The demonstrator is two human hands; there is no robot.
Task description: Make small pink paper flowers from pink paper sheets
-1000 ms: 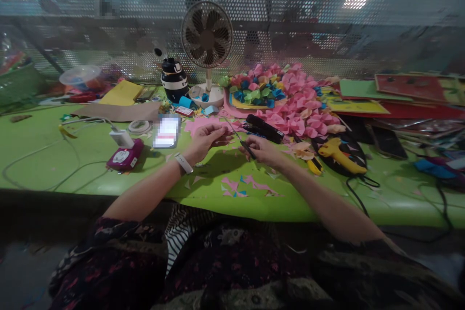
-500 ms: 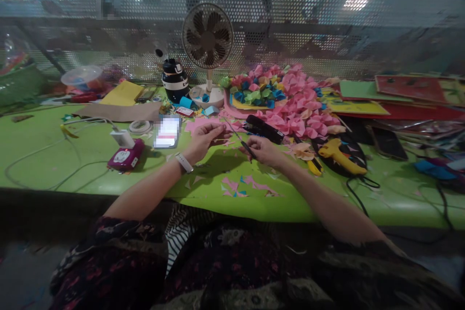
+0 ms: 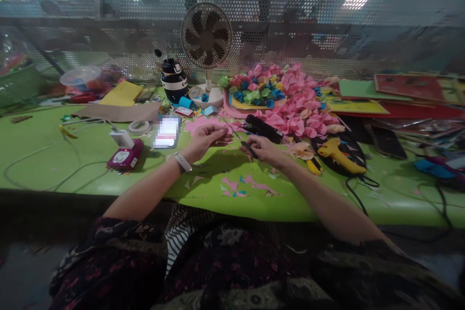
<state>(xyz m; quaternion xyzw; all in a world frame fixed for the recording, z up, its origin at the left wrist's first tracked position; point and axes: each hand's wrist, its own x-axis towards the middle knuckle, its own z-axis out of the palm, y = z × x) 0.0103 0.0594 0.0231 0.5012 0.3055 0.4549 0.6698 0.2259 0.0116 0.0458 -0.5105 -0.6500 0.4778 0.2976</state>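
In the middle of the green table, my left hand [image 3: 205, 141] has thumb and fingers pinched together. Between them it holds a small pink piece of paper [image 3: 229, 128], partly covered by the fingers. Scissors [image 3: 249, 149] with dark handles are gripped in my right hand [image 3: 267, 151]. Their thin blades point up and left, close to the left fingertips. A black stapler [image 3: 263, 128] lies just beyond the right hand. Pink, blue and white paper scraps [image 3: 250, 185] are scattered on the table in front of me.
A heap of pink paper petals [image 3: 300, 101] stands behind the stapler. To the right lies a yellow glue gun [image 3: 341, 156] with its cord. On the left are a lit phone [image 3: 167, 131] and a purple power adapter [image 3: 125, 155]. A fan [image 3: 207, 36] stands at the back.
Both hands stay in nearly the same place. The left fingers have shifted slightly, with pink paper now showing at their tips. The scissors have barely moved.
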